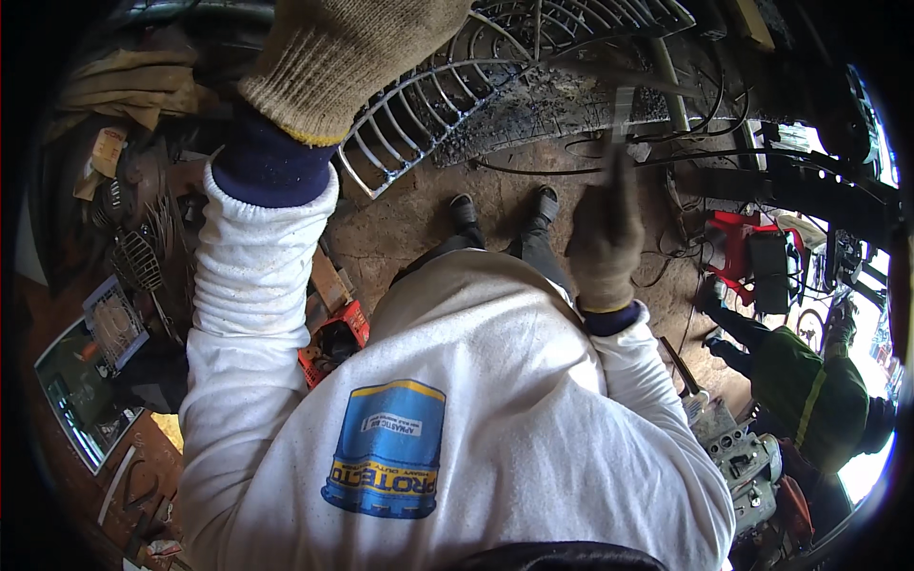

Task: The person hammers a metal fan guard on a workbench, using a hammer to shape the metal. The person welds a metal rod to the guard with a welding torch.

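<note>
My left hand [357,62], in a tan knit glove, is at the top beside a curved metal grille [433,100] of bent bars. Its fingers run past the upper edge of the picture, so their grip is hidden. My right hand [606,243], in a like glove, is closed round the dark handle of a hammer [624,114] with a pale shaft. Motion smears the hammer's head, a dark streak over the dark workbench [519,124]. Whether it touches anything there I cannot tell.
Dark cables [562,173] run along the bench edge. A red crate [347,333] stands on the floor to my left, near assorted metal parts [138,262]. To the right are a red chair [728,247], a grey engine part [747,476] and another person in green [809,395].
</note>
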Available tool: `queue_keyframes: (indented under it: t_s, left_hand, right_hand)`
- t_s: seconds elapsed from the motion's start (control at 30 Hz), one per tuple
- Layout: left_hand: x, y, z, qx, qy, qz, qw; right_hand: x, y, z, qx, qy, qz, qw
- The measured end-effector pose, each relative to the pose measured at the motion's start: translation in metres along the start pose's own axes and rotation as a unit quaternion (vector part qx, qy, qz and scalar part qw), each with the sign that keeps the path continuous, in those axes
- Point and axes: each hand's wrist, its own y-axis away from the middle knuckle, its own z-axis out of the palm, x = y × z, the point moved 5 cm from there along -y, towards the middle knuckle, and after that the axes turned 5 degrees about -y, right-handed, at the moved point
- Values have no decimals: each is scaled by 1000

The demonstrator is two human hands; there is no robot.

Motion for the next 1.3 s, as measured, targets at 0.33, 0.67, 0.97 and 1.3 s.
queue_keyframes:
  t_s: [0.33,0.67,0.97,1.3]
  left_hand:
    - [7,-1,-2,-39,-51,-8,998]
    - [12,0,0,-14,-49,11,999]
    - [14,-5,-11,-50,-48,-29,997]
    - [13,-4,-4,2,-56,28,998]
  right_hand:
    - [1,8,5,-92,260,46,960]
    - [-12,11,9,-53,210,-61,974]
    - [-2,12,9,-74,106,116,985]
    - [3,20,13,-98,114,85,985]
